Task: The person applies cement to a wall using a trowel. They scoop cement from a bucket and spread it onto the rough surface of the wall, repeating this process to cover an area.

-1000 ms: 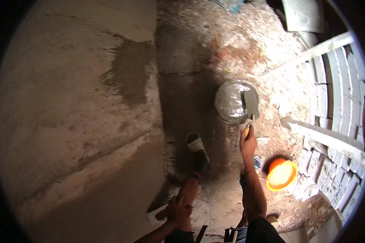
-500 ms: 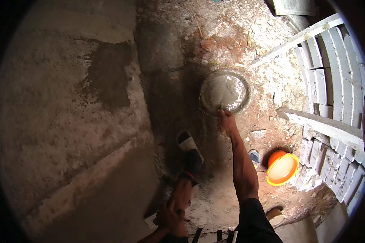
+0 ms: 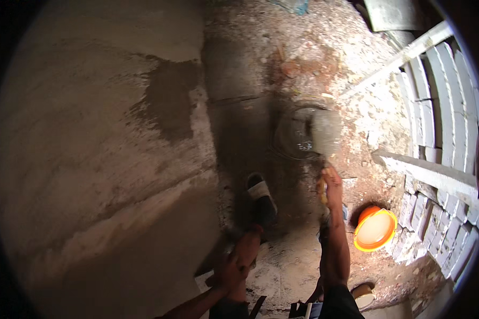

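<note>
My right hand (image 3: 331,186) is closed round the yellowish handle of a trowel. The broad grey trowel blade (image 3: 325,133), smeared by motion, covers the right part of a round bucket (image 3: 282,139) of wet grey mortar (image 3: 295,130). A thin wire handle hangs at the bucket's near side. Lower left, my left hand (image 3: 230,274) rests across my bent left leg (image 3: 247,249), its fingers laid over it and holding no tool. A damp dark patch of mortar (image 3: 173,101) marks the rough grey wall surface (image 3: 90,133) on the left.
An orange pail (image 3: 375,229) of cloudy liquid stands to the right of my forearm. Stacked grey blocks (image 3: 447,106) and slanting beams (image 3: 426,173) line the right side. My sandalled foot (image 3: 261,191) is near the wall's base. A small tan container (image 3: 363,296) sits lower right.
My right hand has drawn back from the bucket and moved right, bringing the trowel blade up out of the mortar into sight. The whole view has shifted slightly. My left hand stays on the leg.
</note>
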Demonstrator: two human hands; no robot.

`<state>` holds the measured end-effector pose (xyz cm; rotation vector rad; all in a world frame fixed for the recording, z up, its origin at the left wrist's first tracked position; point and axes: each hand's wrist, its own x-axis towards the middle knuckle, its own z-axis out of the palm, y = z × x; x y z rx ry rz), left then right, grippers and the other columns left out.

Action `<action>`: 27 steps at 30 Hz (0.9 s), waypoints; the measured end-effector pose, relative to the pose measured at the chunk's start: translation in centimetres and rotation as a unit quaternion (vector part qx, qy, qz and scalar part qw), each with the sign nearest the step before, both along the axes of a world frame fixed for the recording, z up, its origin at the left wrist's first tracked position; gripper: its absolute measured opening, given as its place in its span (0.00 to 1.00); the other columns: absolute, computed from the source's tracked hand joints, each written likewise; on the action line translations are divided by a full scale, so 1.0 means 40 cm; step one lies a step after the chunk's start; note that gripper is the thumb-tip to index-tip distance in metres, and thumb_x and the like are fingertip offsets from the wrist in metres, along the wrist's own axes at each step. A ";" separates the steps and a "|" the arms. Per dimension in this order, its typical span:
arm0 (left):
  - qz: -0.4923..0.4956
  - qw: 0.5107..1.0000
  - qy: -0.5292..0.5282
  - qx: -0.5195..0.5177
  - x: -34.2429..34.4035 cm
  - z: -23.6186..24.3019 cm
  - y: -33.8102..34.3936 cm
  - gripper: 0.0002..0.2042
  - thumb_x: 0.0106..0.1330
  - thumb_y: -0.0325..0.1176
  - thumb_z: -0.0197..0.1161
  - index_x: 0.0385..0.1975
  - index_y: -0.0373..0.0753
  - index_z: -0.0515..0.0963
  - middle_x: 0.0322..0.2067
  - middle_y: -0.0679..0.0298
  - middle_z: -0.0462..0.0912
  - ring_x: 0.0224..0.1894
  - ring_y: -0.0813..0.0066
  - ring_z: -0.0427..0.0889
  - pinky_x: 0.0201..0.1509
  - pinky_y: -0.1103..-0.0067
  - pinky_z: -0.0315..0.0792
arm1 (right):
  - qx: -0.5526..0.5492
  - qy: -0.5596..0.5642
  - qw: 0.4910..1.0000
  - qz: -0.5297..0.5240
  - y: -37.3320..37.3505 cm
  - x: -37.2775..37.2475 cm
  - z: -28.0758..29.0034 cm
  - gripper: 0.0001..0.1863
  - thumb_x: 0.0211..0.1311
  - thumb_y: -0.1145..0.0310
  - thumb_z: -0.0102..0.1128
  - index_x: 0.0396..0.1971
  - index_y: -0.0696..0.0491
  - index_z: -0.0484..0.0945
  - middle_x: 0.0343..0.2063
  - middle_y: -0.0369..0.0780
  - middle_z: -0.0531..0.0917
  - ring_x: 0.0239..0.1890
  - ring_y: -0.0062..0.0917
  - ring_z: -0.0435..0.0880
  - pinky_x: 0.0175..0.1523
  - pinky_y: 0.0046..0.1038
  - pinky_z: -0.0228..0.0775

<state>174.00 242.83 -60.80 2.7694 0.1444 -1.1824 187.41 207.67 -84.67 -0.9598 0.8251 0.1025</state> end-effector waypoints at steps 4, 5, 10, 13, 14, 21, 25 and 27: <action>-0.039 0.996 -0.053 0.055 -0.012 -0.017 -0.006 0.28 0.47 0.47 0.63 0.51 0.44 0.75 0.42 0.47 0.76 0.40 0.45 0.77 0.40 0.57 0.74 | -0.064 0.022 0.995 -0.068 -0.058 -0.001 0.273 0.28 0.65 0.69 0.59 0.65 0.50 0.64 0.24 0.34 0.78 0.18 0.16 0.74 0.20 0.18 0.67; -0.034 0.995 -0.073 0.052 -0.047 -0.045 0.014 0.28 0.47 0.47 0.63 0.50 0.42 0.74 0.41 0.49 0.75 0.40 0.46 0.77 0.40 0.56 0.74 | -0.110 0.004 0.989 -0.098 -0.067 0.000 0.321 0.32 0.64 0.71 0.61 0.67 0.52 0.61 0.26 0.35 0.79 0.20 0.16 0.75 0.22 0.18 0.69; 0.000 0.998 -0.057 0.040 -0.040 -0.012 0.036 0.27 0.47 0.45 0.62 0.49 0.41 0.73 0.42 0.50 0.73 0.43 0.47 0.76 0.42 0.55 0.74 | -0.227 0.017 0.956 -0.185 0.045 0.088 0.451 0.33 0.63 0.75 0.61 0.67 0.52 0.61 0.27 0.35 0.77 0.21 0.15 0.73 0.23 0.16 0.64; -0.003 0.997 -0.064 0.052 -0.034 0.002 0.024 0.28 0.47 0.45 0.62 0.50 0.41 0.72 0.42 0.50 0.72 0.45 0.46 0.75 0.43 0.55 0.74 | -0.227 -0.012 0.953 -0.201 0.202 0.114 0.307 0.28 0.65 0.73 0.59 0.64 0.51 0.65 0.23 0.31 0.75 0.18 0.12 0.68 0.22 0.16 0.61; -0.010 0.998 -0.053 0.042 -0.016 0.015 0.009 0.27 0.47 0.45 0.61 0.50 0.41 0.72 0.42 0.50 0.72 0.45 0.46 0.74 0.43 0.55 0.73 | -0.249 -0.008 0.951 -0.185 0.273 0.123 0.235 0.25 0.65 0.72 0.57 0.62 0.53 0.67 0.27 0.36 0.77 0.23 0.17 0.71 0.26 0.20 0.65; -0.046 0.996 -0.073 0.017 -0.002 0.025 0.023 0.25 0.55 0.43 0.60 0.51 0.38 0.70 0.43 0.49 0.71 0.44 0.47 0.74 0.42 0.55 0.72 | -0.233 -0.220 0.886 0.335 1.052 0.107 0.518 0.32 0.68 0.70 0.52 0.70 0.46 0.54 0.44 0.55 0.79 0.33 0.41 0.83 0.36 0.38 0.76; -0.040 0.980 -0.197 -0.007 -0.135 -0.041 0.060 0.27 0.54 0.43 0.60 0.52 0.36 0.69 0.44 0.47 0.71 0.42 0.46 0.74 0.42 0.54 0.71 | -0.229 -0.209 0.912 0.270 0.938 0.007 0.662 0.34 0.61 0.67 0.60 0.67 0.50 0.59 0.38 0.51 0.81 0.30 0.44 0.83 0.33 0.40 0.76; -0.045 0.982 -0.182 -0.023 -0.137 -0.052 0.061 0.27 0.52 0.43 0.60 0.52 0.36 0.70 0.44 0.45 0.71 0.43 0.44 0.74 0.44 0.53 0.71 | -0.234 -0.166 0.919 0.271 0.835 -0.058 0.562 0.31 0.62 0.66 0.61 0.65 0.51 0.63 0.34 0.48 0.82 0.28 0.38 0.84 0.31 0.38 0.76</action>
